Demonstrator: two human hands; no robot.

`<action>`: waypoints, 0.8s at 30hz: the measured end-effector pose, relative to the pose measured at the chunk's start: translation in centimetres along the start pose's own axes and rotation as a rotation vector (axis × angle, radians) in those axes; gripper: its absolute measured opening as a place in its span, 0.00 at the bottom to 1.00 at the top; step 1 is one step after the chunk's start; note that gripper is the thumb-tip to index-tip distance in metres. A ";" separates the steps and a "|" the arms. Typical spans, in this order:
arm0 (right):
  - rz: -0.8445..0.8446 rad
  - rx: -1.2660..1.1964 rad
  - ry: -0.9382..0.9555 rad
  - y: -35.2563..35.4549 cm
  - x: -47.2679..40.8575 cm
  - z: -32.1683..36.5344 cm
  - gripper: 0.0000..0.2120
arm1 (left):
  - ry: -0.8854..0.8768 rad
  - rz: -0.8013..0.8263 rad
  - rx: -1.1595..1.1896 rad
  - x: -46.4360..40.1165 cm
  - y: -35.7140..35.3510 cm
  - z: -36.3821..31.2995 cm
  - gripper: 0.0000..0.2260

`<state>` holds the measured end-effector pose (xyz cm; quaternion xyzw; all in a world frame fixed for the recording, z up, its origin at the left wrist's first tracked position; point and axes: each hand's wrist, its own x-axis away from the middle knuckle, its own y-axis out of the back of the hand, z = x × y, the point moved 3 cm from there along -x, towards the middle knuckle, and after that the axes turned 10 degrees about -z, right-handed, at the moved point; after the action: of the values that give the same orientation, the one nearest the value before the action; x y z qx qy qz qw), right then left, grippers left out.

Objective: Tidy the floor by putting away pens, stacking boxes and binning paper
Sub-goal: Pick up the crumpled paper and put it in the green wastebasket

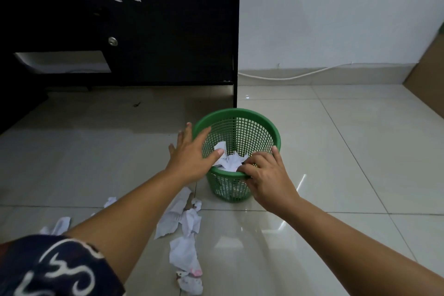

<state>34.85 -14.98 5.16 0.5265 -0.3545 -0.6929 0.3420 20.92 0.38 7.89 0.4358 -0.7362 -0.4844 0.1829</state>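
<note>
A green mesh waste basket point(254, 122) stands on the tiled floor in the middle of the view. Crumpled white paper point(230, 160) lies inside it. My left hand point(192, 151) hovers over the basket's left rim with fingers spread and straight, holding nothing. My right hand point(266, 175) grips the near rim, fingers curled over it. Several crumpled and torn white paper pieces point(182, 221) lie on the floor just in front of the basket, and more scraps point(58, 224) lie at the left beside my left arm.
A black desk point(144, 31) stands behind the basket, with one leg point(235, 94) close to its far rim. A white cable point(288, 77) runs along the skirting of the white wall. A brown board point(430, 74) leans at the far right.
</note>
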 end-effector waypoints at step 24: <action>0.013 0.006 0.019 -5.6 -0.6 7.2 0.22 | 0.295 -0.316 0.425 -0.8 3.3 12.0 0.20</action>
<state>27.43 -10.69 2.09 0.5318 -0.3567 -0.6847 0.3480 11.57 8.22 5.32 0.6391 -0.7097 -0.2732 0.1149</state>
